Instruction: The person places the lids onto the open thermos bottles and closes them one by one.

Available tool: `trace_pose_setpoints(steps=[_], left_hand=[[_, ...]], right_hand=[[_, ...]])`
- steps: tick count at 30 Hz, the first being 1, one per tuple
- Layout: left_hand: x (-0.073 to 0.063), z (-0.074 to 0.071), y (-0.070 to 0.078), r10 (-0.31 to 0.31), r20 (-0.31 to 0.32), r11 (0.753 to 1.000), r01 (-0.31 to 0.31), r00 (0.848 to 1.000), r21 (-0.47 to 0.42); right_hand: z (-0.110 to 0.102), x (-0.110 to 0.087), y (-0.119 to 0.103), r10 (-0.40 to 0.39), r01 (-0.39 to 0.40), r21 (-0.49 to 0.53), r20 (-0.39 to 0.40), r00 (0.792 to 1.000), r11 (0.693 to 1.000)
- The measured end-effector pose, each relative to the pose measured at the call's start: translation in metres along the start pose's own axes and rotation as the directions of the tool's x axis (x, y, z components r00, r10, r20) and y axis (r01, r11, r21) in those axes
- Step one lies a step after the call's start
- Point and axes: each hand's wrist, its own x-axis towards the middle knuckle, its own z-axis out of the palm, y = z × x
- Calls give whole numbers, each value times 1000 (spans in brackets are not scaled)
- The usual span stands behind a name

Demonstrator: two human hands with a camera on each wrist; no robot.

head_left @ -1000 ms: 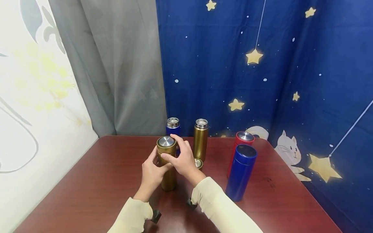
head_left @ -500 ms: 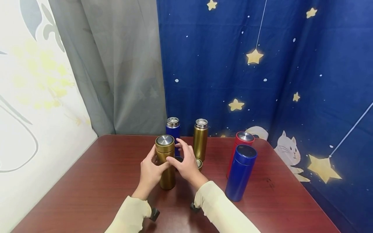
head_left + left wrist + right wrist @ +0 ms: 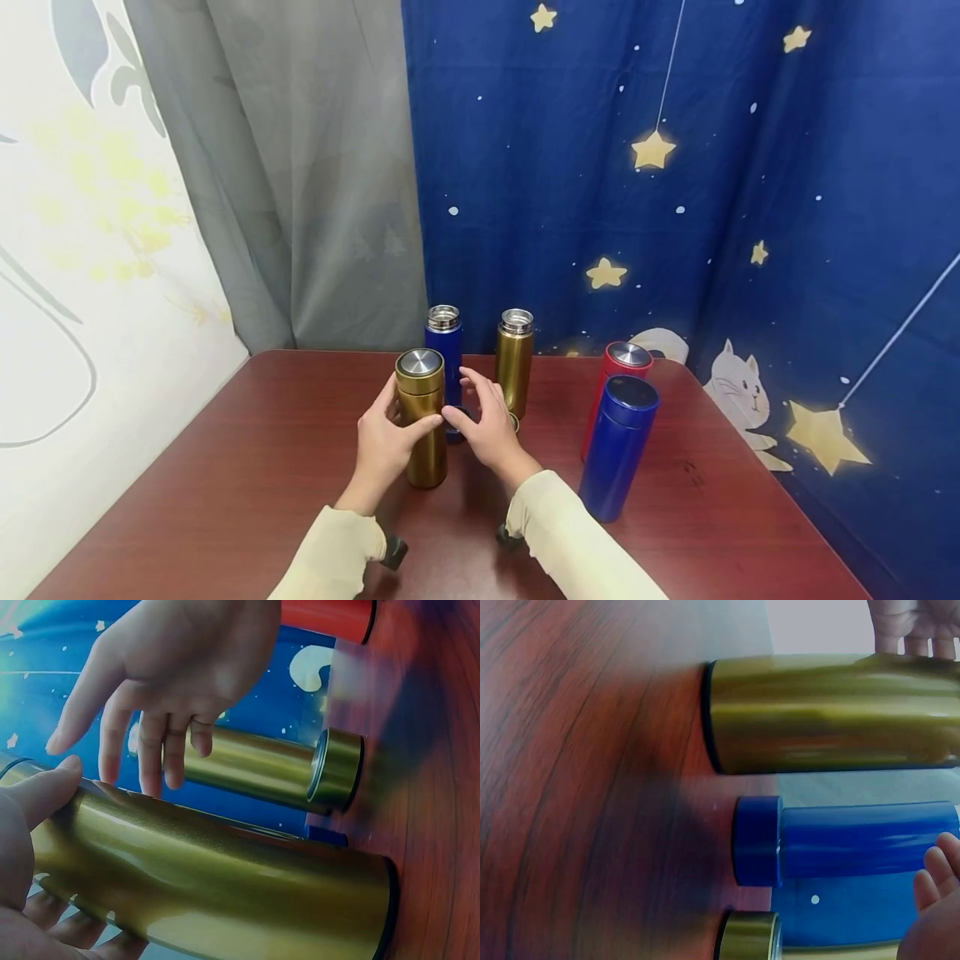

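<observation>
A gold thermos bottle [image 3: 423, 433] with its lid on is upright in my left hand [image 3: 381, 446], whose thumb and fingers grip its body. In the right wrist view, the bottle's lower end [image 3: 817, 712] is close to the table; I cannot tell whether it touches. My right hand [image 3: 487, 429] is just right of the bottle with fingers spread, holding nothing. Behind stand a lidless blue bottle [image 3: 444, 354] and a lidless gold bottle [image 3: 514, 367]. A blue lid [image 3: 757, 840] and a gold lid [image 3: 337, 771] are on the table before them.
A red bottle [image 3: 607, 383] and a blue bottle [image 3: 618, 450], both with lids on, stand to the right on the brown table [image 3: 225, 467]. Curtains [image 3: 555, 183] hang behind the table's far edge.
My right hand has come off the upper part of the gold bottle and moved down and slightly right. The bottle, still in my left hand, has shifted slightly left.
</observation>
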Motion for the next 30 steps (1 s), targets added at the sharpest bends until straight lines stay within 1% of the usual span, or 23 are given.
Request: trace_pose_setpoints(steps=[4,7,11,14,18,21,25,30], left_hand=[[2,-2,-3,2,-16,1000,-1,1000,12],[4,-4,-4,-9,-28,1000,10,1000,16],[7,-8,-6,-17,-37,1000,17,999,11],[10,-10,-7,-9,-41,1000,10,999,15],[12,-12,-9,-9,-41,1000,10,999,27],[14,-13,-11,-10,-48,1000,11,999,28],[16,-14,-12,-2,-52,1000,4,999,30],[16,-17,-15,-15,-56,999,17,998,49]], right_hand=[[0,-2,4,-13,13,-1,14,1000,1000],[0,-3,7,-6,7,-21,25,1000,1000],[2,-4,13,14,-9,-100,53,998,995],[3,-5,17,43,-28,-163,87,995,986],[5,-6,23,84,-54,-220,128,988,974],[6,-6,27,95,-53,-257,151,984,965],[8,-5,28,127,-63,-326,177,976,943],[10,-5,27,218,-111,-435,205,954,893]])
